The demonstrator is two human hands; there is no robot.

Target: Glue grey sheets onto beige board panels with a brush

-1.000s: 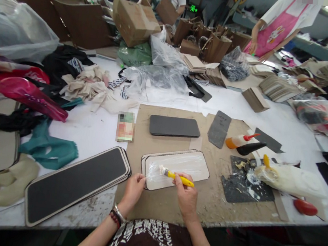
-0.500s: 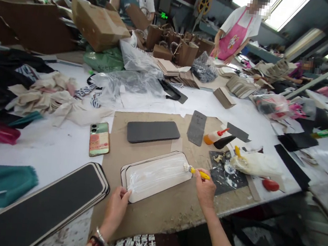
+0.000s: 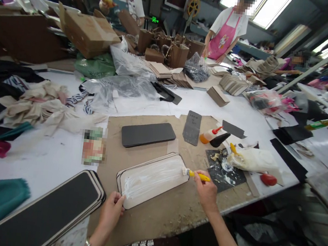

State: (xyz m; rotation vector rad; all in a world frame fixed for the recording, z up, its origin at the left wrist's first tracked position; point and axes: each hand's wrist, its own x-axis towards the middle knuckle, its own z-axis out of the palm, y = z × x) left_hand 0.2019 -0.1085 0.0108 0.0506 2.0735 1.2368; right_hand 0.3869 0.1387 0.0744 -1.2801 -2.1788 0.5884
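A cream rounded panel (image 3: 154, 179), streaked with wet white glue, lies on top of a small stack on the brown cardboard sheet (image 3: 139, 225). At its lower-left corner my left hand (image 3: 112, 211) pinches the panel's edge between thumb and fingers. My right hand (image 3: 207, 190) is closed round the yellow handle of a glue brush (image 3: 202, 176). The white-coated bristles touch the panel near its right end. Just beyond lies a stack of dark grey rounded panels (image 3: 148, 134).
At right, a glue-smeared dark board (image 3: 223, 172) lies beside a whitish glue bag (image 3: 255, 159). An orange-filled bottle (image 3: 209, 135) with a red tip stands behind. Long black panels (image 3: 42, 212) are stacked at left. Two people work across the table, behind brown bags (image 3: 178, 55).
The view has shifted slightly, so the scene sits a little further left. The brush stays at the panel's right end, and my left hand keeps to its corner.
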